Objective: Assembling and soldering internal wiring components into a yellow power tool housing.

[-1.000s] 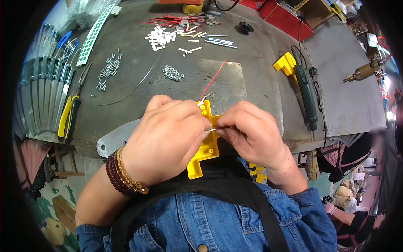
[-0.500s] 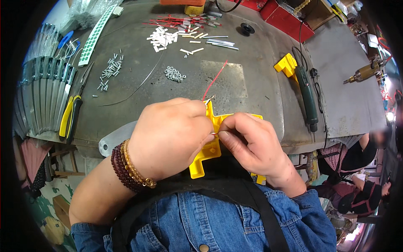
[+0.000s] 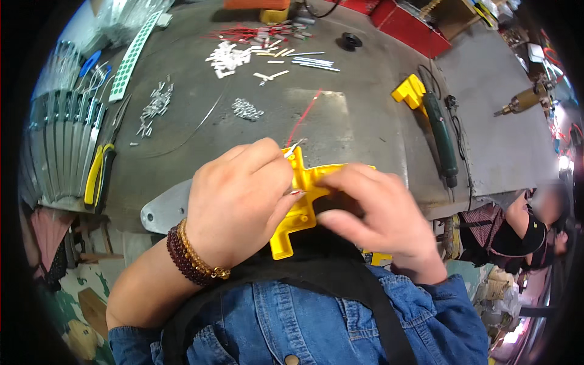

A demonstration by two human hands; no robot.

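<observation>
A: What is the left hand (image 3: 243,188) doing?

B: Its thumb and fingertips are pressed together on a small wire end (image 3: 297,193), just over the yellow casing (image 3: 302,207). Beaded bracelets (image 3: 193,255) circle that wrist.

A: And the right hand (image 3: 372,210)?

B: Blurred, with thumb and forefinger apart. Its fingers overlap the casing's right side; I can't tell whether they touch it.

A: Where is the casing?

B: At the middle of the near edge of the tabletop (image 3: 377,121), hollow side up, its lower arm reaching past that edge. A red wire (image 3: 304,114) sticks out from its far end.

A: What's close by?

B: A grey metal plate (image 3: 163,207) at the near edge, partly under the left hand. Beyond the hands is a cluster of nuts (image 3: 247,109), with screws (image 3: 156,104) to its left.

A: And farther out?

B: Pliers (image 3: 99,176) by the near left corner, a row of long blades (image 3: 76,146) along the left edge. Toward the far edge, white tubes (image 3: 228,58), red wires (image 3: 252,33), metal rods (image 3: 314,62) and a black ring (image 3: 350,41). Near the right edge, a green power screwdriver (image 3: 439,140) beside another yellow piece (image 3: 409,90).
</observation>
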